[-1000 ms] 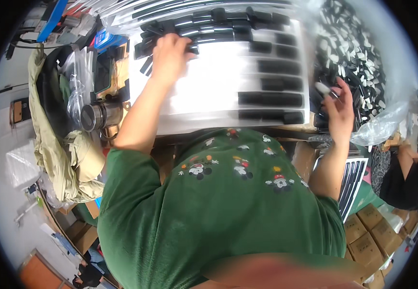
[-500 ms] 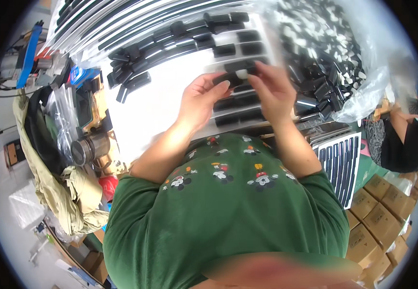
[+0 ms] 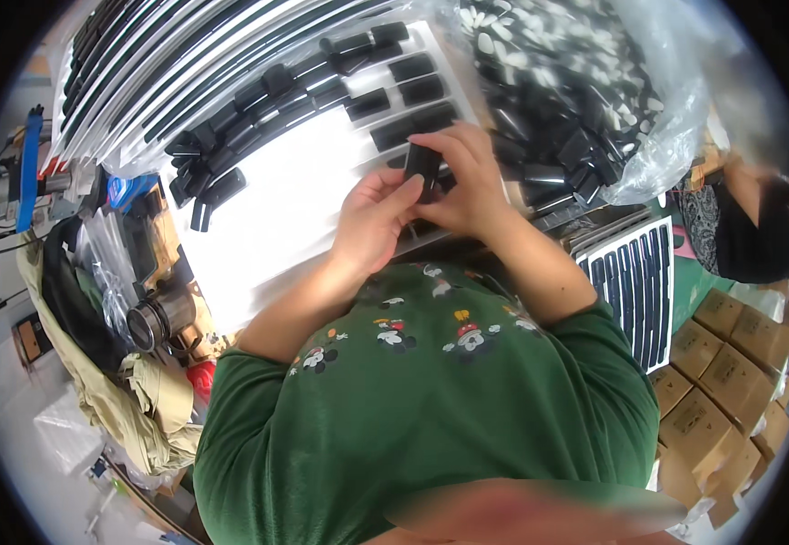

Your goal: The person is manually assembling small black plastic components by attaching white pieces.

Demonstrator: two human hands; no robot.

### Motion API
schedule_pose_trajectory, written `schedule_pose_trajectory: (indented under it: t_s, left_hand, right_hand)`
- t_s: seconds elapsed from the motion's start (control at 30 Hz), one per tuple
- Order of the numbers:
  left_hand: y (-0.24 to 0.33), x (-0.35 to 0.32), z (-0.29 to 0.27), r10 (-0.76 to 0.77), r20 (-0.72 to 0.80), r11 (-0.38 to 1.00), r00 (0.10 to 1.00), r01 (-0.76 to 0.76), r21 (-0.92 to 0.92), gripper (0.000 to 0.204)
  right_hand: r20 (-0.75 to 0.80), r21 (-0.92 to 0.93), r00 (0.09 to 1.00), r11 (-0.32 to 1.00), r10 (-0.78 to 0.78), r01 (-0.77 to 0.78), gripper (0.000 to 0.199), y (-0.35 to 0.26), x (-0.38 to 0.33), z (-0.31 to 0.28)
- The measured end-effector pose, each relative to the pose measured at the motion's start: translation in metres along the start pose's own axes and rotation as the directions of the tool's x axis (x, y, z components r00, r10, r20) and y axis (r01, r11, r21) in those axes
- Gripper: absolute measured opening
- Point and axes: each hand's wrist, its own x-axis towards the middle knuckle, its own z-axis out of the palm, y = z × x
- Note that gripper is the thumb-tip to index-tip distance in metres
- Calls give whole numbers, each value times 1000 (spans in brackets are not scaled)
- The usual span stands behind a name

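A small glossy black rectangular piece is held upright between my two hands, above the near part of a white tray. My left hand pinches its lower end with thumb and fingers. My right hand grips its upper edge and right side, with the forefinger across the top. Beyond them, several black pieces lie in slots of the white tray. More loose black pieces form a curved row across a bright white surface.
At the far right a clear plastic bag holds many black and white pieces. Filled trays are stacked at the far left. A glass jar stands left, cardboard boxes lower right. Another person's arm shows at right.
The black piece has turned from lying crosswise to upright, and both hands have come closer together. The small white bit seen at my fingers is out of sight. The whole view has shifted slightly.
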Motion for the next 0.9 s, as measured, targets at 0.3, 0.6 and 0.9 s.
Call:
schedule_pose_trajectory:
  t_s: [0.3, 0.6, 0.9]
  left_hand:
    - [55, -6, -76, 497, 32, 209, 867, -155, 966, 29]
    - [68, -18, -119, 741, 353, -421, 571, -13, 907, 35]
    - [134, -63, -159, 735, -39, 57, 676, -4, 998, 28]
  right_hand:
    - [-247, -539, 965, 816, 83, -208, 32, 133, 55, -68]
    - [-249, -425, 877, 768, 410, -480, 39, 156, 55, -90]
    - [-350, 355, 805, 863, 479, -359, 27, 80, 33, -54]
